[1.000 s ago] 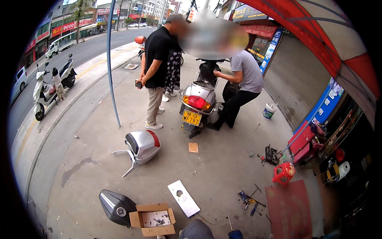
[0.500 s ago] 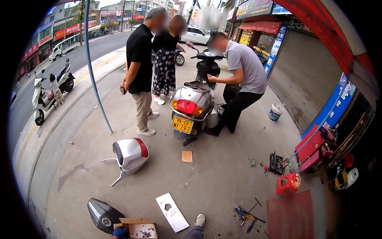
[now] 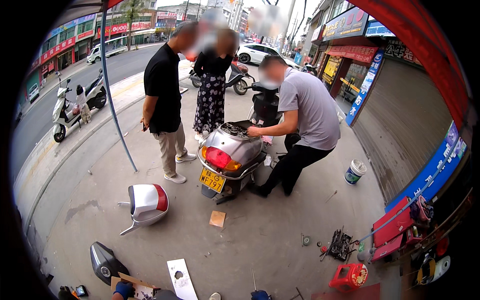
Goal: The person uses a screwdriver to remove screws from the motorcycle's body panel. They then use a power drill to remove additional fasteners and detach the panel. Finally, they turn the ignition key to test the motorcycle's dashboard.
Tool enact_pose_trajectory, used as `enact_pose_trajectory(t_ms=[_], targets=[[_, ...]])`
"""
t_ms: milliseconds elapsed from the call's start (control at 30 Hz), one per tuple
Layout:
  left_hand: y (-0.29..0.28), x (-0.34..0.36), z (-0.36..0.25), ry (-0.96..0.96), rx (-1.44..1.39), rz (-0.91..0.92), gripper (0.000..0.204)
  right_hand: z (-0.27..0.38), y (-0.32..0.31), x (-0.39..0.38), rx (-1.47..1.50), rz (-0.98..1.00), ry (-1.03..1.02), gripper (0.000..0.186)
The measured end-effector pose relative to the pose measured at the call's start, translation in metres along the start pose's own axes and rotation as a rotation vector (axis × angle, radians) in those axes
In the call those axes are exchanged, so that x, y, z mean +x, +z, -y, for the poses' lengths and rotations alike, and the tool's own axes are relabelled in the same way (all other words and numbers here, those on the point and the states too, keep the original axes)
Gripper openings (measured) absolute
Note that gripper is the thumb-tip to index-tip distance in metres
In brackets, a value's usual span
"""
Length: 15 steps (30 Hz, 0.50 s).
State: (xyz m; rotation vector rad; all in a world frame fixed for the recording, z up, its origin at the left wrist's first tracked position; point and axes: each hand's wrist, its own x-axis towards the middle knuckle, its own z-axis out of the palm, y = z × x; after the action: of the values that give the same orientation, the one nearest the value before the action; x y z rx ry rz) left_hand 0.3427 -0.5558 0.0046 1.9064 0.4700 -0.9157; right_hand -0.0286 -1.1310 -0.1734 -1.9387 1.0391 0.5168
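Observation:
My left hand (image 3: 124,290), in a blue glove, has its fingers closed on the edge of an open cardboard box (image 3: 140,281) holding small dark parts. My right hand (image 3: 260,295), also blue-gloved, is closed on a thin metal-shafted tool (image 3: 254,279) at the bottom edge, mostly cut off. A dark plastic body part (image 3: 104,257) lies left of the box. Between my hands lies a white board (image 3: 180,277) with a ragged hole. Ahead, a person in grey (image 3: 305,115) bends over a silver scooter (image 3: 232,150), one hand at its open seat area.
Two other people (image 3: 162,95) (image 3: 210,90) stand beside the scooter. A silver top box (image 3: 145,210) lies left, near a pole (image 3: 120,125). At right are scattered tools (image 3: 340,245), a red stool (image 3: 348,277), a bucket (image 3: 355,171) and a red toolbox (image 3: 390,225). A red canopy (image 3: 420,35) hangs overhead.
The person in grey has moved a hand down and back to the scooter's seat area. My left hand stays at the box; my right hand has re-entered view. The camera view has shifted.

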Motion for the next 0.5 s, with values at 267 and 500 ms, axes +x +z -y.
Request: enact_pose_trajectory(t_ms=[267, 500], targets=[[0.132, 0.043, 0.021, -0.282, 0.230, 0.082, 0.031, -0.003, -0.073, -0.040, -0.896, 0.239, -0.320, 0.015], [0.238, 0.117, -0.034, -0.424, 0.443, 0.327, 0.030, 0.096, -0.167, -0.020, 0.322, -0.094, 0.356, 0.016]])
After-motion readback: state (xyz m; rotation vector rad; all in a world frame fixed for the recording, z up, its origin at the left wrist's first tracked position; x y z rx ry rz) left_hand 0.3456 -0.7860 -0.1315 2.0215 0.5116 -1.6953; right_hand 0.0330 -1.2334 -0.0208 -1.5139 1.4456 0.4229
